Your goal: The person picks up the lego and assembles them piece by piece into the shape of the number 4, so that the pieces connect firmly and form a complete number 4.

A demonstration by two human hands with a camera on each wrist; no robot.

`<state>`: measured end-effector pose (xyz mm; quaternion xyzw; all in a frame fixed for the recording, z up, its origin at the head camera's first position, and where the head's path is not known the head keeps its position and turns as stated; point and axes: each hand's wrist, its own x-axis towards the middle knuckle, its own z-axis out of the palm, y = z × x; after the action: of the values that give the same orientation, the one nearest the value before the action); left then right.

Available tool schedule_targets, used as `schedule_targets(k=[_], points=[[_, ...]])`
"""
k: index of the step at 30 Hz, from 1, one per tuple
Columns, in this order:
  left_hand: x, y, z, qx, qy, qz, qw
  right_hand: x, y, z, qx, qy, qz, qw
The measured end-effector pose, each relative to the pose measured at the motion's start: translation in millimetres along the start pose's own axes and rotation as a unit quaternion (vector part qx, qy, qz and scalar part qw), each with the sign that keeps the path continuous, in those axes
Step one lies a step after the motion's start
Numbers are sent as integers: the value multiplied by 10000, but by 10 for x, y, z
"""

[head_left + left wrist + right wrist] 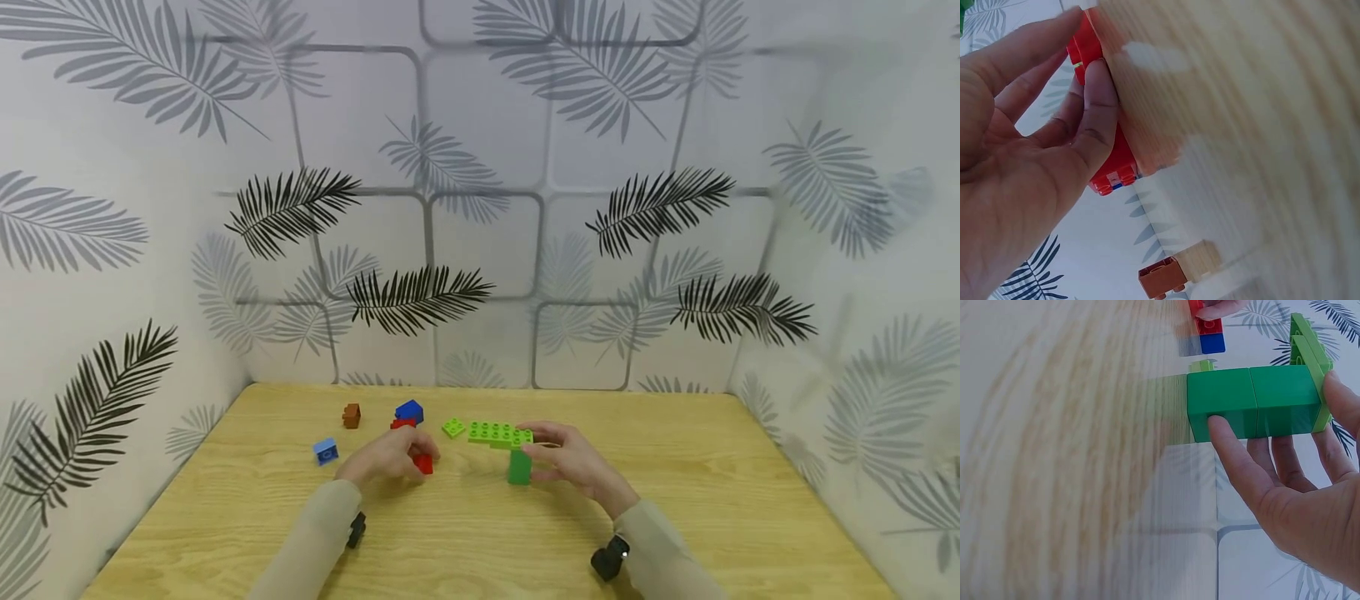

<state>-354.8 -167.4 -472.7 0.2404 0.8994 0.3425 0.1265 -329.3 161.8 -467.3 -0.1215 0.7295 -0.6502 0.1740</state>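
Note:
A red building brick (424, 463) low over the wooden table is pinched between the thumb and fingers of my left hand (390, 457). Just behind that hand is another red brick (402, 423), partly covered by it. My right hand (573, 462) grips an upright stack of two dark green bricks (1222, 400), its fingers around the side and top. Across the top of the stack lie lime green studded pieces (491, 432), jutting out to the left. The stack's base stands on the table in the right wrist view.
Behind the red bricks sits a dark blue brick (409, 410). A small lime plate (453, 427) lies between the hands, toward the back. Farther left are a brown brick (352, 415) and a light blue brick (326, 451). Leaf-patterned walls (487, 250) border the table (465, 550).

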Motion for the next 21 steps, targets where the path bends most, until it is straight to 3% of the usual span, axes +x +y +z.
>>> schedule_targets(k=[13, 21], points=[[13, -28, 23, -495, -61, -227, 9985, 12, 40, 18, -19, 34, 40, 10000], [27, -2, 15, -329, 100, -202, 9992, 14, 18, 11, -44, 38, 14, 10000]])
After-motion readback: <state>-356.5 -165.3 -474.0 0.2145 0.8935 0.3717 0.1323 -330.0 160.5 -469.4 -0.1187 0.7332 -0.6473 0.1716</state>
